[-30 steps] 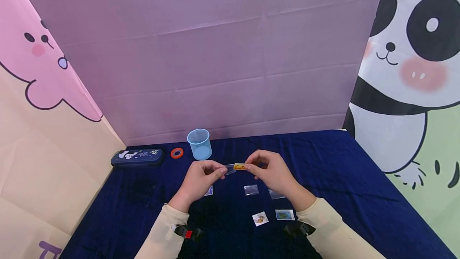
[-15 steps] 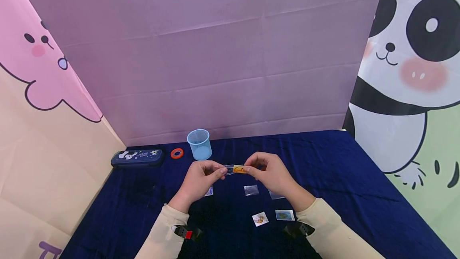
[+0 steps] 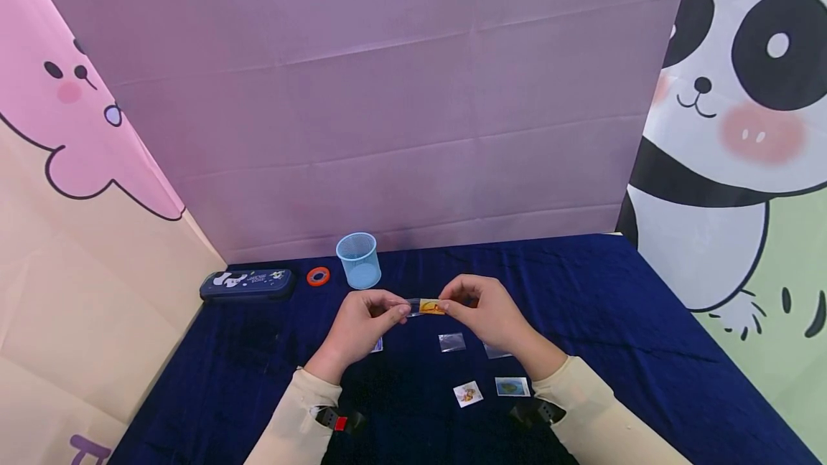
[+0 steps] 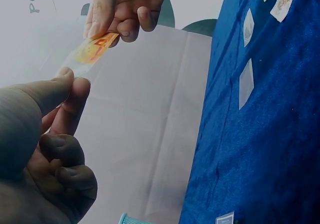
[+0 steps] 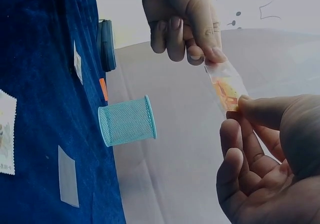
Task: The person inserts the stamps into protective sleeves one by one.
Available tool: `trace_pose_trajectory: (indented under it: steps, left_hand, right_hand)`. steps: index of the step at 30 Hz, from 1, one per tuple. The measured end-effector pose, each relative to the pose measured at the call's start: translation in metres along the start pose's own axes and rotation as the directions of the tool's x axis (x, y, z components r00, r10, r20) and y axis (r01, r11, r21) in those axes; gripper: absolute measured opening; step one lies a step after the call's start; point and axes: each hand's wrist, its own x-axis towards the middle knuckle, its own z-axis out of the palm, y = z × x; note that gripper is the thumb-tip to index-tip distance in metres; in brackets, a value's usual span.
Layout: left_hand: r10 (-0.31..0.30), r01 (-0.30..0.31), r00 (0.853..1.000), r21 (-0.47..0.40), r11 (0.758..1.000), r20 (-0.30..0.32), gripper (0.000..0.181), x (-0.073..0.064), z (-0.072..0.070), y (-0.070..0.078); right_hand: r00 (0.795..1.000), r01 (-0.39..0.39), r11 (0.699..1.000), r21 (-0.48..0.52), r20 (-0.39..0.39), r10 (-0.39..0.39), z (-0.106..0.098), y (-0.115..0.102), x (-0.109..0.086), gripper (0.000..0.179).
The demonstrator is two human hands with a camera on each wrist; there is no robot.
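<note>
Between my two hands is a yellow-orange postage stamp (image 3: 431, 306), held above the cloth. Its left part lies against or inside a small clear plastic sleeve (image 5: 221, 70); how deep it goes I cannot tell. My left hand (image 3: 362, 323) pinches the sleeve's left end between thumb and forefinger. With thumb and forefinger, my right hand (image 3: 486, 311) pinches the stamp's right end. In the left wrist view the orange stamp (image 4: 99, 49) is tilted, and the transparent film reaches down to my left fingertips (image 4: 65, 73).
On the dark blue cloth lie a clear sleeve (image 3: 451, 341), another sleeve (image 3: 496, 351) partly behind my right hand, a white-edged stamp (image 3: 468, 394) and a blue-green stamp (image 3: 512, 387). Behind stand a blue mesh cup (image 3: 359, 261), an orange tape roll (image 3: 318, 276) and a pencil case (image 3: 247, 284).
My right hand has lowered slightly with the stamp, which now lies more level with the sleeve and shows more of its face. My left hand has hardly moved.
</note>
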Motion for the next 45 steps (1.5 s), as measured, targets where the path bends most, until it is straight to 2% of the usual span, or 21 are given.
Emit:
trace_pose_trajectory:
  steps: [6, 13, 23, 31, 41, 45]
  left_hand:
    - [0.015, -0.014, 1.000, -0.027, 1.000, 0.008, 0.010, 0.0007, 0.0014, -0.0010]
    - [-0.001, 0.003, 1.000, -0.051, 0.999, 0.032, 0.018, 0.0007, 0.0021, -0.0001]
    - [0.061, -0.062, 0.998, -0.024, 0.998, -0.032, 0.013, 0.0006, 0.0025, -0.0006]
    - [0.040, -0.043, 0.994, -0.029, 0.999, -0.099, 0.003, 0.0012, 0.0035, 0.0033]
    - [0.028, -0.035, 0.996, -0.078, 0.996, -0.087, 0.015, 0.0018, 0.0045, 0.0029]
    - [0.028, -0.035, 0.996, -0.093, 0.995, -0.081, 0.013, 0.0018, 0.0054, 0.0035]
  right_hand:
    - [1.000, -0.002, 1.000, 0.001, 0.000, 0.002, -0.0010, 0.0002, -0.0003, 0.009]
    - [1.000, -0.005, 1.000, -0.009, -0.005, 0.005, -0.0028, 0.0012, -0.0004, 0.007]
    - [1.000, -0.011, 1.000, 0.012, 0.012, 0.011, -0.0039, 0.0002, 0.0005, 0.005]
    - [1.000, -0.003, 1.000, 0.030, 0.021, 0.002, -0.0037, 0.0006, 0.0008, 0.004]
    - [1.000, -0.006, 1.000, 0.024, 0.009, 0.006, -0.0032, 0.0020, 0.0013, 0.005]
    - [1.000, -0.002, 1.000, 0.024, 0.010, 0.002, -0.0028, 0.0031, 0.0018, 0.005]
